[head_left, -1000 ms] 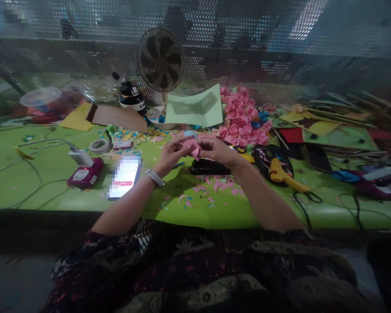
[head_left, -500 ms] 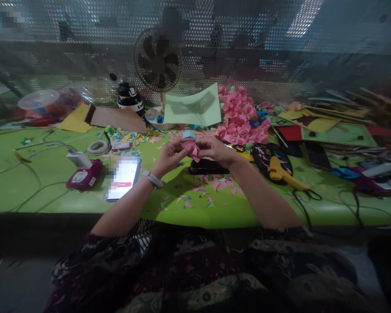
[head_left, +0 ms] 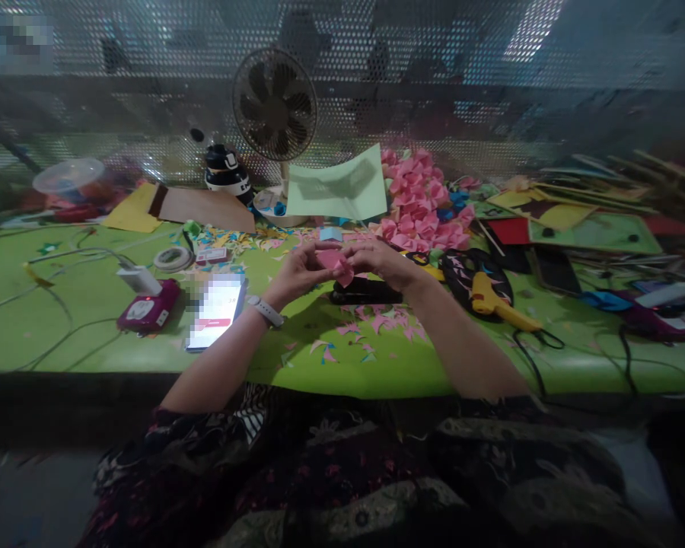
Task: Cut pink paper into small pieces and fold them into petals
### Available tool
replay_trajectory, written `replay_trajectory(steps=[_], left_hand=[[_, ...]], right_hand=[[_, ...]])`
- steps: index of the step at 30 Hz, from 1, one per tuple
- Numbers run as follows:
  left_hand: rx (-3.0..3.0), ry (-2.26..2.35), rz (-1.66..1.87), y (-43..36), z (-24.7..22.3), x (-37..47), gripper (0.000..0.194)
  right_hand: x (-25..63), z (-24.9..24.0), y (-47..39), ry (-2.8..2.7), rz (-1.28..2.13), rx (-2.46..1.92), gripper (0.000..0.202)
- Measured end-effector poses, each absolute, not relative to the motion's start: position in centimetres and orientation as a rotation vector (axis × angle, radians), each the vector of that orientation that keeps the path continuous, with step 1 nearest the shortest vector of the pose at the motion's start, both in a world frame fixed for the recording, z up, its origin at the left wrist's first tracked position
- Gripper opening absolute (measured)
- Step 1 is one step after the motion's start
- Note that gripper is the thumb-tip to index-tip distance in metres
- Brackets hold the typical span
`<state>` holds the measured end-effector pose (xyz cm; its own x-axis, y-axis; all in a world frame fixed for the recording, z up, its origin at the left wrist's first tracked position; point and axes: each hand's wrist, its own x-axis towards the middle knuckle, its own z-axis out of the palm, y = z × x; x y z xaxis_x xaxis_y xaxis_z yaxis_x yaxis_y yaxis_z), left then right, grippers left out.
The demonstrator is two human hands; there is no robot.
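A small folded piece of pink paper (head_left: 342, 268) is held between the left hand (head_left: 295, 274) and the right hand (head_left: 381, 262), above a green surface (head_left: 320, 380).
The paper is pinched at one side between the left thumb and fingers, and at the other by the right fingertips, which are curled over it. Compared with half a second ago, its outline has been altered slightly: a broader, smoother pink face is now shown, while the grip of both hands has been kept. Just below the right hand, a black stapler-like tool (head_left: 366, 293) is seen, with pink scraps (head_left: 380, 321) scattered nearer the body. Beyond the right hand, folded pink pieces (head_left: 425, 202) are heaped; to its right, a yellow glue gun (head_left: 499, 304) is laid. A lit phone (head_left: 217, 312) is placed left of the left wrist.
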<state>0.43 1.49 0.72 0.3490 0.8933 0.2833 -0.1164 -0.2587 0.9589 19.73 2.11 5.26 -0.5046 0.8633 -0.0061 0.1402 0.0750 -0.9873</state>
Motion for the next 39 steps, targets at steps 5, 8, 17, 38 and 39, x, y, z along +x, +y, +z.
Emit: replay_trajectory(steps=[5,8,17,38,39], left_hand=[[1.458,0.743,1.108,1.9,0.1,0.3,0.059],[1.453,0.730,1.110,2.2,-0.2,0.3,0.056],[1.457,0.609,1.064,2.4,0.3,-0.2,0.053],[1.349,0.764,1.346,2.5,0.0,0.3,0.027],[1.345,0.746,1.347,2.5,-0.1,0.3,0.027]], right_hand=[[19.9,4.7,2.1,-1.875,1.313,-0.969,0.021],[19.8,4.3,2.2,-1.947,1.192,-0.943,0.023],[20.2,4.6,2.8,-1.952,1.014,-0.984,0.026],[18.9,3.0,2.4,-1.823,0.805,-1.095,0.020],[18.9,3.0,2.5,-1.804,0.821,-1.083,0.023]])
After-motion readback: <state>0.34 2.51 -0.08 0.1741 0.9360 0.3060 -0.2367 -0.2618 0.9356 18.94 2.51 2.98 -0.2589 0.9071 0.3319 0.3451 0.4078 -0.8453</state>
